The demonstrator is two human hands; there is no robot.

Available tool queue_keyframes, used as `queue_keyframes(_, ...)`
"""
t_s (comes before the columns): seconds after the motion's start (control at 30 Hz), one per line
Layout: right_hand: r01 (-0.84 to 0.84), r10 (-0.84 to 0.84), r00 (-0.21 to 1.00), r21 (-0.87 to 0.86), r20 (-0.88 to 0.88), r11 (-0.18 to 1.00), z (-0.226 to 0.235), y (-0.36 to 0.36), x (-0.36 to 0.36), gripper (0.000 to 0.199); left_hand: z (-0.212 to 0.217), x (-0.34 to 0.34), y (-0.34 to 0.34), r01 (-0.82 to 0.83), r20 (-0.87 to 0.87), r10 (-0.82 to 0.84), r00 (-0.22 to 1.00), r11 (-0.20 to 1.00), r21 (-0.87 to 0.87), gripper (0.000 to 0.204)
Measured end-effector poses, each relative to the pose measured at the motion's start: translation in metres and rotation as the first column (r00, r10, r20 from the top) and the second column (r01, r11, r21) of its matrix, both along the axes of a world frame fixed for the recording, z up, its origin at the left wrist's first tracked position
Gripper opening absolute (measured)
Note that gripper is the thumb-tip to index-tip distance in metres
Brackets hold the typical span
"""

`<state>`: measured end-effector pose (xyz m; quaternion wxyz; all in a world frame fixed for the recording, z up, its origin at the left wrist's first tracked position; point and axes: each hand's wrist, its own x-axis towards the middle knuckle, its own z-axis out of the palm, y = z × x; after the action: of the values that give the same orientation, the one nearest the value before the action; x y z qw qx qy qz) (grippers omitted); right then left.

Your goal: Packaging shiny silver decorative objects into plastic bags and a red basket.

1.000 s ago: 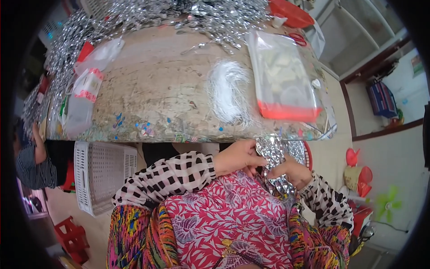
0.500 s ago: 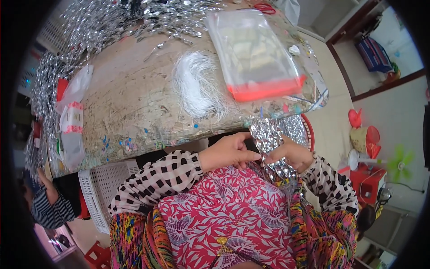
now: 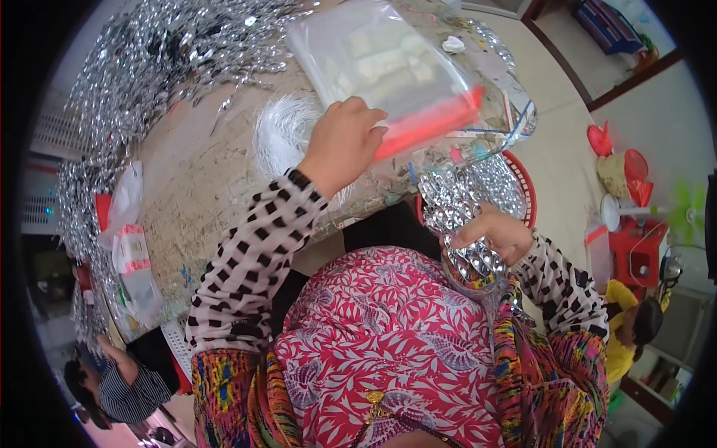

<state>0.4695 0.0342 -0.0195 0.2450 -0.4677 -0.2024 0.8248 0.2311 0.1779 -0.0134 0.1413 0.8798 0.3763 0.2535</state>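
Worn tabletop [image 3: 198, 183] spreads ahead. Right hand [image 3: 494, 233] holds silver foil strips [image 3: 448, 201] just off its near edge, beside a red basket [image 3: 531, 193]; a light, even pinch should prevent creasing. Left hand [image 3: 345, 142], fingers curled, is at the near, red-banded end of clear bags [image 3: 373, 63], grip unclear; gentle handling would spare the white threads [image 3: 276, 138] alongside. Silver tinsel [image 3: 164, 63] heaps far left.

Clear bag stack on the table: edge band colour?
Red; the band on the clear bag stack shows in the head view.
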Motion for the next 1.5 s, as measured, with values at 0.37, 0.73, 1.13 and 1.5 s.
queue_keyframes(0.37, 0.106, -0.106, 0.994, 0.007, -0.009, 0.994, -0.008, -0.002, 0.012, 0.044, -0.035, 0.036, 0.020, -0.011, -0.332, 0.049, 0.942, 0.993, 0.115, 0.016)
queue_keyframes(0.73, 0.001, -0.001, 1.000, 0.012, 0.010, 1.000, -0.007, 0.005, 0.017, 0.039, -0.047, 0.033, 0.022, -0.014, -0.261, 0.063, 0.963, 0.983, 0.185, 0.008)
queue_keyframes(1.13, 0.010, -0.013, 0.997, 0.035, 0.078, 0.999, 0.002, 0.043, 0.024, 0.051, -0.055, 0.036, 0.030, -0.066, -0.068, 0.073, 0.995, 0.993, 0.095, 0.016)
queue_keyframes(1.5, -0.061, 0.042, 0.994, 0.196, 0.098, 0.979, 0.020, 0.124, -0.007, 0.041, -0.029, 0.036, 0.032, -0.135, 0.027, 0.145, 0.989, 0.966, -0.221, 0.020)
